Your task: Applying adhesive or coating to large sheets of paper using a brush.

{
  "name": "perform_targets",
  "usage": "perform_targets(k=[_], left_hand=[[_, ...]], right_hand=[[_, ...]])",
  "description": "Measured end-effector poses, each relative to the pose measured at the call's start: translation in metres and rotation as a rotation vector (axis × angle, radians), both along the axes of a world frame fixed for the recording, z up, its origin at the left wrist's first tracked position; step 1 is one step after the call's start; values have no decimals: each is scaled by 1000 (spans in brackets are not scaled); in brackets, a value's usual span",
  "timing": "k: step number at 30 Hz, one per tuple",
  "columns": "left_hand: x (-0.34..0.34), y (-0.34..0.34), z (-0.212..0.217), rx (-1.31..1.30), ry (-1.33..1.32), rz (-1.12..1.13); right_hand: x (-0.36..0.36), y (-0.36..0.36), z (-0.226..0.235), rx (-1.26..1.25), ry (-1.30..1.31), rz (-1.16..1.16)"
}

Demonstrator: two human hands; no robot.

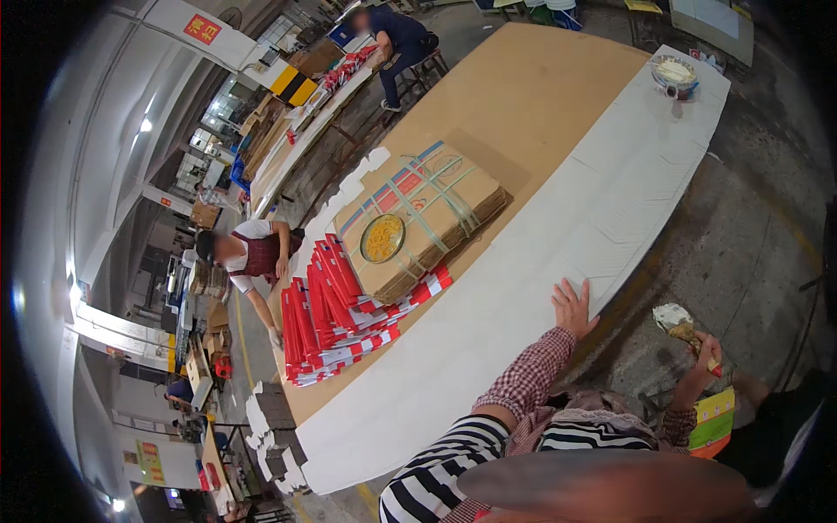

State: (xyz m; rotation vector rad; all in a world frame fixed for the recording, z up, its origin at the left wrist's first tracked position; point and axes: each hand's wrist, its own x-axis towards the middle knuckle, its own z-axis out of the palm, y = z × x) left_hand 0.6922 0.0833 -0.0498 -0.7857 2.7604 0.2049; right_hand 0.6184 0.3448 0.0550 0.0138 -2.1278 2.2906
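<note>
In the head view, the person's left hand (573,307) is lying flat, fingers spread, on the near edge of the white sheet (540,261) that is covering the right strip of the long worktop (523,96), gripping nothing. The right hand (702,356), at about four o'clock from the left one and well apart from it, is hanging off the worktop over the concrete floor (741,227) and is closing around a brush (676,321) with a glue-caked head, the head pointing toward ten o'clock. At about ten o'clock from the left hand, a strapped bundle of flat brown cartons (423,218) is resting on the brown board, with a fanned stack of red and white folded boxes (336,318) touching its lower left side. A round dish (674,71) is sitting at the far end of the white sheet, near one o'clock. Beyond the worktop, at nine o'clock, a person in a dark apron (253,257) is leaning toward the red stack, and another person (397,39) is sitting at twelve o'clock
</note>
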Motion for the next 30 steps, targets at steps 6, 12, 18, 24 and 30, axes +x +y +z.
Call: perform_targets(k=[6,12,18,24,30], left_hand=[[0,-1,-2,0,-3,-2],[2,-4,-5,-14,-19,-3],[2,-1,-5,-3,-58,-7],[1,-2,-8,-30,-31,-8],[-1,-1,-6,-18,18,-4]], right_hand=[[-6,12,0,-24,42,-1],[-2,12,-2,-13,63,-5],[-6,16,-19,-44,-65,-16],[-14,4,-13,-36,-11,-7],[-16,-2,-13,-27,-97,61]])
